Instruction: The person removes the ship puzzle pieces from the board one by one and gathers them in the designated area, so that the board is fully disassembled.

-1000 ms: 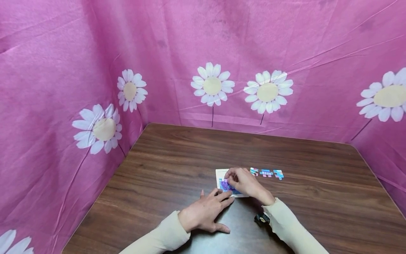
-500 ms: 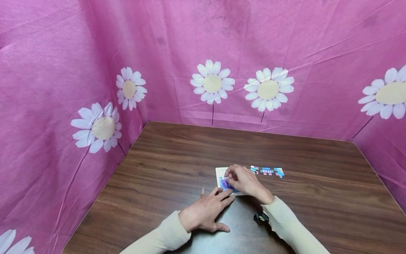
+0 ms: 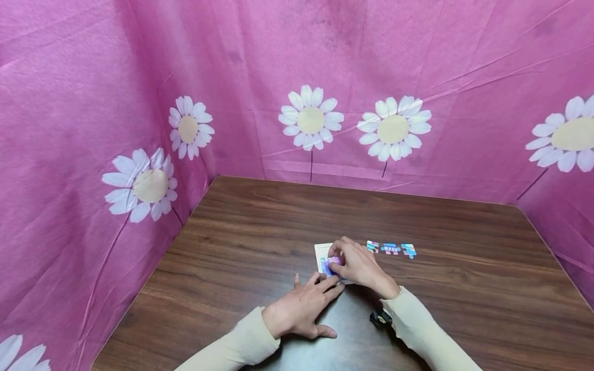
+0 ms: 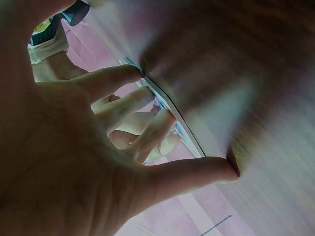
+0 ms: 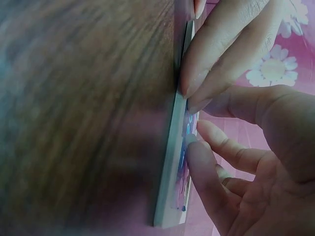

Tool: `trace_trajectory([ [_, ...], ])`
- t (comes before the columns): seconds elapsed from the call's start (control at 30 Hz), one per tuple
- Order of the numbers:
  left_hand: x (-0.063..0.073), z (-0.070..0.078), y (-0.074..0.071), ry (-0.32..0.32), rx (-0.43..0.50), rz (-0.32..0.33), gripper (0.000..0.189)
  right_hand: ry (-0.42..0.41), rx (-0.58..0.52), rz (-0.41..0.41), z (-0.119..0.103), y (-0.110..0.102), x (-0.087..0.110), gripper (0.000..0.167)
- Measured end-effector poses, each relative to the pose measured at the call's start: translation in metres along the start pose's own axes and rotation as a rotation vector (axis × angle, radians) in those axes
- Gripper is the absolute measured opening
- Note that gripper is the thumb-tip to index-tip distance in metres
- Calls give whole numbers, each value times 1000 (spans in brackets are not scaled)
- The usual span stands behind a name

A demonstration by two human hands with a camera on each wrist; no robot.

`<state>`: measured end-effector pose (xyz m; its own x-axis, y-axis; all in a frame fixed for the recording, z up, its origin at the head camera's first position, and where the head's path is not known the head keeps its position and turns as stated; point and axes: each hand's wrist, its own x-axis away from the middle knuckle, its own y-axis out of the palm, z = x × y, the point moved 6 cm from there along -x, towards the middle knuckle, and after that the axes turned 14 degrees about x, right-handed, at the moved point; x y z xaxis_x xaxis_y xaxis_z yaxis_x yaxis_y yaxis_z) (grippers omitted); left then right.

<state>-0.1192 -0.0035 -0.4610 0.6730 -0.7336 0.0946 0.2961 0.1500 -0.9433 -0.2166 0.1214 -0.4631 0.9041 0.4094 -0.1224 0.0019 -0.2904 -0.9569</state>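
Observation:
A pale-framed puzzle board [image 3: 320, 249] lies flat on the wooden table, seen almost edge-on in the right wrist view. My left hand [image 3: 303, 307] is spread at its near left side, fingertips on the frame's edge and thumb out on the tabletop. Above the picture, my right hand [image 3: 361, 264] pinches a purple puzzle piece [image 3: 333, 265] between thumb and fingers. The right hand covers much of the board. In the right wrist view, thumb and fingertips [image 5: 197, 147] sit right at the picture's surface, close to the left fingers.
Several loose puzzle pieces, among them a blue and pink piece [image 3: 391, 249], lie in a row right of the board. A dark device [image 3: 381, 318] sits at the right wrist. A pink flowered curtain [image 3: 250, 103] rises behind the wooden table [image 3: 260, 221].
The purple piece under my right fingers has shifted and shows more lifted and tilted than before. The left hand has stayed in place, and the head view has tilted down slightly.

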Motion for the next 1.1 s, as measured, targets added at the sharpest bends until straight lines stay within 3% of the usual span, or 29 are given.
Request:
trace_trajectory([
  [0.77,1,0,-1,-3,9,-3,93,-26,3,15,-4,-5,-3,17],
  [1.1,1,0,0,-6,16,-12,94,-33,-38,-47,-2,-5,-4,18],
])
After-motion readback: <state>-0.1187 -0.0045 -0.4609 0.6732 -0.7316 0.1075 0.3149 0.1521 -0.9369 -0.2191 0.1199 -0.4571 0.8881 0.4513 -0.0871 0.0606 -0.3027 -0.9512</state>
